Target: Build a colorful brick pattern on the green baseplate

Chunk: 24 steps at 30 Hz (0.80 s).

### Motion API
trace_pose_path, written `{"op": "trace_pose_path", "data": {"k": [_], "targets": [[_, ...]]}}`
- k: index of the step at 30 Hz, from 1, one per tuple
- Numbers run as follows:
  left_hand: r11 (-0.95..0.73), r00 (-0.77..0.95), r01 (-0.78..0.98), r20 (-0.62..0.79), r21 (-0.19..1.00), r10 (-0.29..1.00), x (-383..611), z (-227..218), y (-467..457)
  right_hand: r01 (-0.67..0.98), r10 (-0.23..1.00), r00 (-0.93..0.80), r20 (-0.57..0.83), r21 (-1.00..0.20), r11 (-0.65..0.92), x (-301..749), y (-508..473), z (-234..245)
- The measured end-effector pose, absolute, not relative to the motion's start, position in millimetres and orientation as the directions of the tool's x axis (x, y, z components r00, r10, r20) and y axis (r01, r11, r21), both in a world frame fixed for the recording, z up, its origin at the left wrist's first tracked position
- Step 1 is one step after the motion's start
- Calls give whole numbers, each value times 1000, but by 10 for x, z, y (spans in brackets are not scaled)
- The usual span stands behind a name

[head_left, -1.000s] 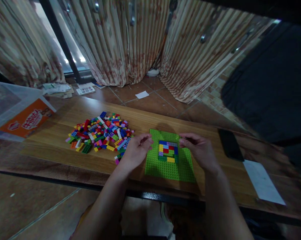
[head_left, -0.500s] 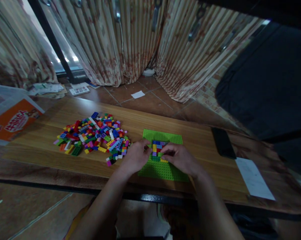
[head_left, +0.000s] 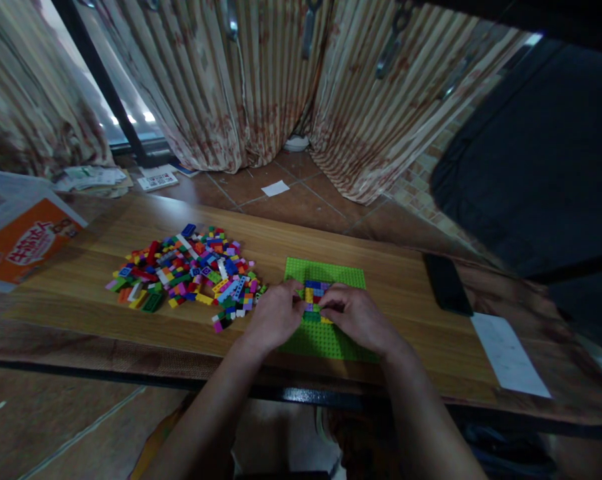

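Observation:
A green studded baseplate (head_left: 338, 343) lies on the wooden table, carrying a patch of building bricks (head_left: 309, 293) in yellow, blue, red, purple and green. My left hand (head_left: 279, 312) is at the patch's left side, fingers curled and thumb close to them; whatever may be between them is hidden. From the right, my right hand (head_left: 355, 315) reaches over the patch with thumb and fingertips pinched at its bricks, covering its right part. The pinched brick is mostly hidden by the fingers.
Left of the baseplate spreads a pile of loose bricks (head_left: 181, 267). A clear plastic box with an orange label (head_left: 33, 243) stands at the far left. To the right are a black phone (head_left: 447, 285) and a white paper sheet (head_left: 509, 353). Curtains hang behind the table (head_left: 401, 293).
My left hand has moved slightly right, nearer the brick patch, with its fingers drawn closer together. My right hand has shifted slightly left and stays pinched at the bricks.

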<state>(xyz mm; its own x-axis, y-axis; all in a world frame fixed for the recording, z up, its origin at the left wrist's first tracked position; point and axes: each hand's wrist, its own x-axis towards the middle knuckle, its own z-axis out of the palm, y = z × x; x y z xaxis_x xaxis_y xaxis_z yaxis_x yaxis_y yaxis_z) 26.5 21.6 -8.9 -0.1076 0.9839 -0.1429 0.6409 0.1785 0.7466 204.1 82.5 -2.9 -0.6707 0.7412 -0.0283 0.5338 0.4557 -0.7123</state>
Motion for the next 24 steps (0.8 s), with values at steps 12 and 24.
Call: {"op": "trace_pose_path", "data": {"k": [12, 24], "targets": [[235, -179, 774, -152, 589, 972, 382, -76, 217, 571, 838, -542, 70, -701, 428, 2200, 918, -37], [304, -262, 789, -155, 534, 952, 495, -74, 221, 745, 920, -378, -99, -623, 240, 2107, 864, -67]]}}
